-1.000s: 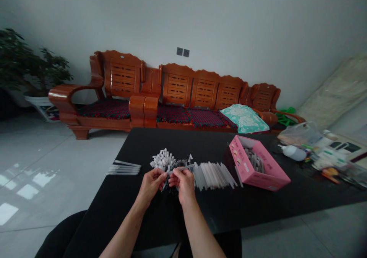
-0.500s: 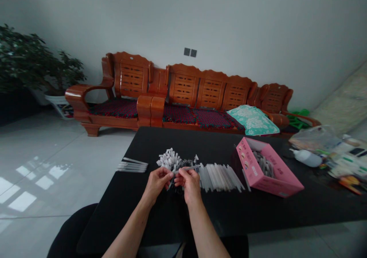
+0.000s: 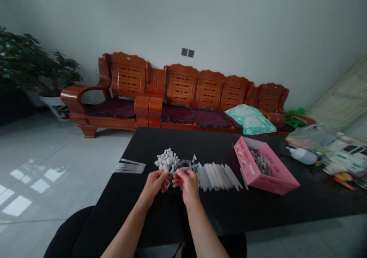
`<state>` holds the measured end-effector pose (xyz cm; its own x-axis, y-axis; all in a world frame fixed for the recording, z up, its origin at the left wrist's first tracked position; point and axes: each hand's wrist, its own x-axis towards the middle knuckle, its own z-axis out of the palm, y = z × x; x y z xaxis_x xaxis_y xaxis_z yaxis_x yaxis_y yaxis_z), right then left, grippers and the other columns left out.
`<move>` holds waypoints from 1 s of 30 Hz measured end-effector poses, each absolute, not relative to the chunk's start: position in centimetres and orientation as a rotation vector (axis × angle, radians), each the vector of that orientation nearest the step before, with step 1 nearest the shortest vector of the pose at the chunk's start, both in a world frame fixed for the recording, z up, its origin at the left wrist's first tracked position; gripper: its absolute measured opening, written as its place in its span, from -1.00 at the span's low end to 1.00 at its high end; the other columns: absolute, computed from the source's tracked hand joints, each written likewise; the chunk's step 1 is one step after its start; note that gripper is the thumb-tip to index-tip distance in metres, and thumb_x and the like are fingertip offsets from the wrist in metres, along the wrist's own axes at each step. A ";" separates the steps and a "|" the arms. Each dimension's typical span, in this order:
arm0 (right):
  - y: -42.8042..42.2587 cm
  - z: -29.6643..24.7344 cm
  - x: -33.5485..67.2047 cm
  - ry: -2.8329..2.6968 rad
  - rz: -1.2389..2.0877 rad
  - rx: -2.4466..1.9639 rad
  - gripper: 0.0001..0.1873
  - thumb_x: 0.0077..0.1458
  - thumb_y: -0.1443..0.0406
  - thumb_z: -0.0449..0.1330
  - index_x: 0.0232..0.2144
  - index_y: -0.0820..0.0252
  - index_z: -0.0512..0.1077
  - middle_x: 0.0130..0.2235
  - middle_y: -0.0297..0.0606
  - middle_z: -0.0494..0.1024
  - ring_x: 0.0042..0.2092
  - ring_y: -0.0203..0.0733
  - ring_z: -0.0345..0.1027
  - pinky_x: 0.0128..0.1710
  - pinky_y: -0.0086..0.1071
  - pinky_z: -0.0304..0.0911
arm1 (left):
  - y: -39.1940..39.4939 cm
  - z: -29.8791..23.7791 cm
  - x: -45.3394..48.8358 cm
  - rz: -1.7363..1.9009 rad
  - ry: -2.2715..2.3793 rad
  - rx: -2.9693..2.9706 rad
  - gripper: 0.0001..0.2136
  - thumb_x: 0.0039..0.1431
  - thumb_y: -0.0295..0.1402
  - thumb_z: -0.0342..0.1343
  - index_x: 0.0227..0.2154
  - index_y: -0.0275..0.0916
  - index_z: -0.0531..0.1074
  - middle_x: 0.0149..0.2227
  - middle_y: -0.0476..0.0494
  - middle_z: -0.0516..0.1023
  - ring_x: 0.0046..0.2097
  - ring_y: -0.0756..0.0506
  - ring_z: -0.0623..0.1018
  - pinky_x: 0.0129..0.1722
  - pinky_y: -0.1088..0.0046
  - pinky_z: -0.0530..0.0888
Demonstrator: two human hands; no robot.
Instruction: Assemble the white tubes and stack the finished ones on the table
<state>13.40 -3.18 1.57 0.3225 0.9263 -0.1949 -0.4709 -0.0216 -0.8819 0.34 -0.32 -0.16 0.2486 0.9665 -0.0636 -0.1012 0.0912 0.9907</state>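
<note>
While the right hand pinches a tube, left hand at its end, grasp unclear

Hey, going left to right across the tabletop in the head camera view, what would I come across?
Small row of thin sticks, pile of short white pieces, row of pale tubes, pink box, white bottle.

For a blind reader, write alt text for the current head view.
A person's left hand and right hand hold a slim pale tube over a black table. White pieces, a row of translucent tubes and a pink box lie nearby; wooden seating stands behind.
</note>
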 end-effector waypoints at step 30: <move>-2.9 1.4 13.2 -0.605 1.266 -1.129 -0.65 -0.20 0.15 0.36 -0.43 0.28 0.40 -0.60 -0.29 0.53 -0.67 -0.28 0.37 -0.75 -0.52 0.26 | -0.3 -0.3 -0.8 1.000 0.955 1.340 -0.66 0.04 -0.08 0.22 -0.53 -0.31 0.43 -0.64 -0.01 0.41 -0.62 0.04 0.37 -0.66 0.59 0.30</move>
<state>13.20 -2.88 1.41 0.2545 0.9432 -0.2135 -0.4257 -0.0890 -0.9005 -0.83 -0.30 -0.32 0.3057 0.9519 0.0216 -0.0221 -0.0156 0.9996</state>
